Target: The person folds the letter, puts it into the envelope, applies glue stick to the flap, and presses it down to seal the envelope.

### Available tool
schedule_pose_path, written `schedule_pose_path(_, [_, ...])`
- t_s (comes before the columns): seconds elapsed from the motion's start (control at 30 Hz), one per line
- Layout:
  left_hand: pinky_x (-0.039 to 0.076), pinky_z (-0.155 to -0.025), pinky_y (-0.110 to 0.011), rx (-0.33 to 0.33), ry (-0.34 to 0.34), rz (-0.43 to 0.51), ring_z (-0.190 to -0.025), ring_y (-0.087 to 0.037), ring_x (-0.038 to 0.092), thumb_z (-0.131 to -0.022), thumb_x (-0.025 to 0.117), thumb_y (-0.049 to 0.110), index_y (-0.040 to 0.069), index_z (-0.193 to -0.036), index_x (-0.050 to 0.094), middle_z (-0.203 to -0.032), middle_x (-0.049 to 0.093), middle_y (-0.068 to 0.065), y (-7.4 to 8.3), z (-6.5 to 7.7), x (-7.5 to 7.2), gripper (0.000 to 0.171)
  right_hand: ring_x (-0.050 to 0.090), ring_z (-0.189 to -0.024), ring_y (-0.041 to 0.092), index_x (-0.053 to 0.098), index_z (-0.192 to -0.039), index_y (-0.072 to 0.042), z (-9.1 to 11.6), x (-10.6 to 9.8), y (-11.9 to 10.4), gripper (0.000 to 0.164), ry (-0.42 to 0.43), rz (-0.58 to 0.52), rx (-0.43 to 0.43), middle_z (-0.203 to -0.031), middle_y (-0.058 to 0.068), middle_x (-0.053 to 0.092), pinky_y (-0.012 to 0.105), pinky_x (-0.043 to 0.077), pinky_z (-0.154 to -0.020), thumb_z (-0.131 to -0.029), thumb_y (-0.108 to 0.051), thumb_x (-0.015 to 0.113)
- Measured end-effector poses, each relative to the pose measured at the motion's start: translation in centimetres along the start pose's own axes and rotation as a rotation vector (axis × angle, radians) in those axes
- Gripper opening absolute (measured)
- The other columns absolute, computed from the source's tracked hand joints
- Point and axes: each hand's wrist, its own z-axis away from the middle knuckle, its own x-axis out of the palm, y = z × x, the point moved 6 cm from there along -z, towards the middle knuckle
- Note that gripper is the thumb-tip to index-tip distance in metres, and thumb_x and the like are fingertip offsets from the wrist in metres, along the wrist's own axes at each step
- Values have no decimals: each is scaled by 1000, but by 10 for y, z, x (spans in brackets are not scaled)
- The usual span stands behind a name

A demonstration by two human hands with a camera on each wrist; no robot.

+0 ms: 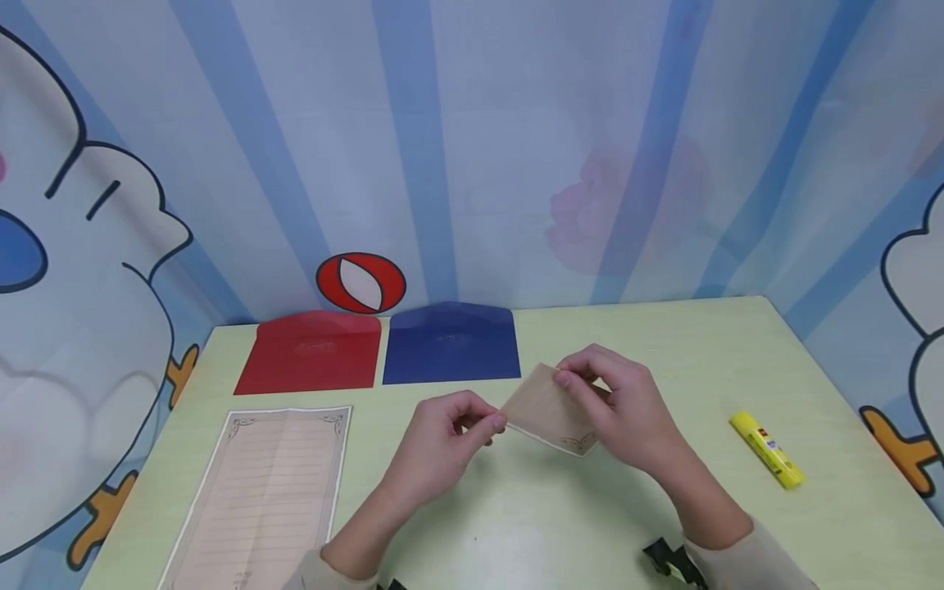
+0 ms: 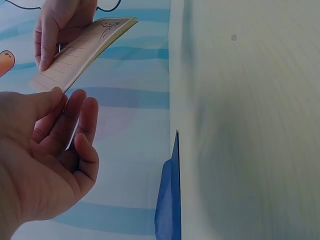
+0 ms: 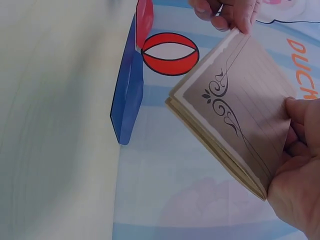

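Folded lined paper (image 1: 542, 410): held above the pale surface (image 1: 531, 533) between both hands, scrollwork printed at its corner. Left hand (image 1: 446, 438): grip pinched together on the paper's 9 o'clock corner. Right hand (image 1: 627, 414): grip clamped on the same paper near 1 o'clock in the head view. From the paper, blue envelope (image 1: 451, 348) lies at 10 o'clock, red envelope (image 1: 313, 356) just beyond it, between 9 and 10; faint marks on both, unreadable. Unfolded ruled sheet (image 1: 269, 492) between 8 and 9, scrollwork at its corners. Yellow glue stick (image 1: 767, 451) between 3 and 4; label print too small to read. Backdrop (image 1: 509, 123) carries orange lettering (image 3: 302, 62): "DUC" legible in the right wrist view, next letter uncertain.
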Motion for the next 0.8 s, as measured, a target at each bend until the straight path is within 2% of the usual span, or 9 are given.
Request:
schedule_pose_path(0.1, [53,-60,-28,10,-16,-23,-75,-14,65,-100,78,24,21,-103,79,-87,73,12,1,0,1,5,60,-76,12,74,-103,-14,1,1,0,14,-32,12,3,-94,-8,69,26,58,-63,-100,-1,72])
schedule_pose_path(0.23, [56,-68,-29,48,-18,-41,-77,-11,66,-100,78,23,23,-109,80,-90,73,17,7,2,2,9,56,-72,8,74,-103,-17,3,13,-5,14,-131,41,-35,-93,-12,66,26,52,-60,-101,-4,72])
schedule_pose_path(0.37, [55,-67,-28,114,-1,-48,-74,-9,64,-100,78,25,25,-107,80,-86,72,19,16,6,2,8,55,-75,3,75,-104,-20,7,31,-17,10,-233,112,-137,-95,-15,67,31,51,-71,-102,-11,73])
schedule_pose_path(0.47, [53,-63,-28,164,14,-62,-70,-8,61,-99,78,23,27,-103,80,-83,71,19,21,7,2,5,55,-77,0,76,-104,-21,9,38,-23,9,-258,151,-189,-96,-17,68,35,51,-78,-101,-13,75])
schedule_pose_path(0.53, [52,-62,-27,180,20,-75,-70,-7,60,-99,78,23,28,-100,80,-82,71,20,22,8,1,6,55,-77,-1,76,-103,-22,10,38,-25,10,-256,159,-199,-95,-17,69,36,51,-77,-100,-12,75])
schedule_pose_path(0.67, [51,-63,-27,157,45,-81,-71,-9,60,-100,78,22,30,-99,80,-81,70,17,21,8,-5,8,54,-74,0,75,-102,-21,8,33,-20,9,-251,157,-176,-94,-17,68,36,51,-77,-99,-13,76])
schedule_pose_path(0.8, [52,-67,-29,101,101,-79,-76,-11,62,-99,79,21,30,-99,80,-83,70,14,19,7,-19,9,58,-76,1,75,-101,-20,4,21,-10,9,-248,167,-100,-94,-16,68,38,52,-80,-99,-12,77])
